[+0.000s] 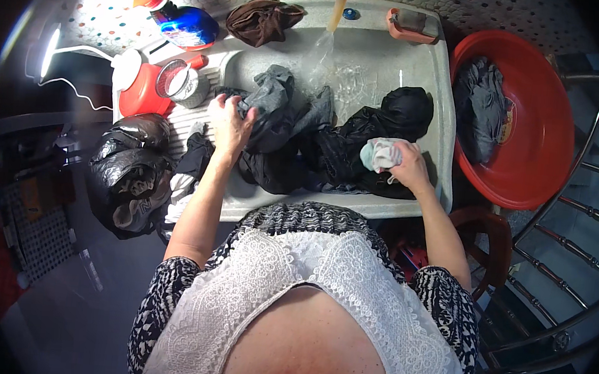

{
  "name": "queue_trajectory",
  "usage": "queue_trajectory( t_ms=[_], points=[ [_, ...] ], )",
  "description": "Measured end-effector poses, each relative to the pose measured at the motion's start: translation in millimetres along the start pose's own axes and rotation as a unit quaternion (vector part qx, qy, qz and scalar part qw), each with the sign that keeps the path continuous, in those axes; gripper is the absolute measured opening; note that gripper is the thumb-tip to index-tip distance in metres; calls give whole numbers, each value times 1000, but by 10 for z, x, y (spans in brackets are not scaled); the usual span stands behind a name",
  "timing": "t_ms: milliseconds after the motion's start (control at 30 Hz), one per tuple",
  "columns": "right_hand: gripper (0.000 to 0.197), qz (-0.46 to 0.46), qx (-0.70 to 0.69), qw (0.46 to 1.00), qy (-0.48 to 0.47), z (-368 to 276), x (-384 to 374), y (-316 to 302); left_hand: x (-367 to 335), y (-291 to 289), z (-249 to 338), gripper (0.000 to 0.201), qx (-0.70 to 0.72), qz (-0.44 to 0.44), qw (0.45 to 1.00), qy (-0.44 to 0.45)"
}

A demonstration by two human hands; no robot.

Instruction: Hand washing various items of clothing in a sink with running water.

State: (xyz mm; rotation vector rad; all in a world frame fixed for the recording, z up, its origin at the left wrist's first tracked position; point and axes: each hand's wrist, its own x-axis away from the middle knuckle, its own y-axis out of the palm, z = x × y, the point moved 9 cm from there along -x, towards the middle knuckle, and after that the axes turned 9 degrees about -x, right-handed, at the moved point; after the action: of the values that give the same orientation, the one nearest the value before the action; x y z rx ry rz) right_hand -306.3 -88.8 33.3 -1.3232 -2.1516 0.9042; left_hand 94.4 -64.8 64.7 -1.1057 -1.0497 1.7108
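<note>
From my remote seat I see, left to right, a black plastic bag (119, 173) beside the sink (393, 64), the left hand (231, 128) with fingers grasping grey cloth (272, 107) in it, dark garments (337, 151) heaped there, the right hand (411, 166) with fingers clenched around pale cloth (381, 154) above them, and a red basin (545, 129).

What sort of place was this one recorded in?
Probably a household wash area: water runs into a wide sink piled with dark garments, a blue spray bottle is near its far left corner, and a red tub with grey cloth in it sits to the right.
</note>
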Motion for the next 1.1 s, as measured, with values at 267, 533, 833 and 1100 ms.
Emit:
queue_trajectory(
  t_ms=[267,533,833,1100],
  points=[
    [24,126,-409,889,161,-396,-67,-559,-89,766,151,101,-72,-336,939,-31],
    [26,-20,-509,860,18,-1165,-358,5,-33,1135,-309,62,93,-270,958,-40],
    [25,-121,-201,969,82,-1006,-118,-31,-218,439,251,32,564,-193,779,-192],
    [92,-78,97,975,186,228,367,-33,-329,-105,1979,34,680,-244,688,-64]
  ],
)
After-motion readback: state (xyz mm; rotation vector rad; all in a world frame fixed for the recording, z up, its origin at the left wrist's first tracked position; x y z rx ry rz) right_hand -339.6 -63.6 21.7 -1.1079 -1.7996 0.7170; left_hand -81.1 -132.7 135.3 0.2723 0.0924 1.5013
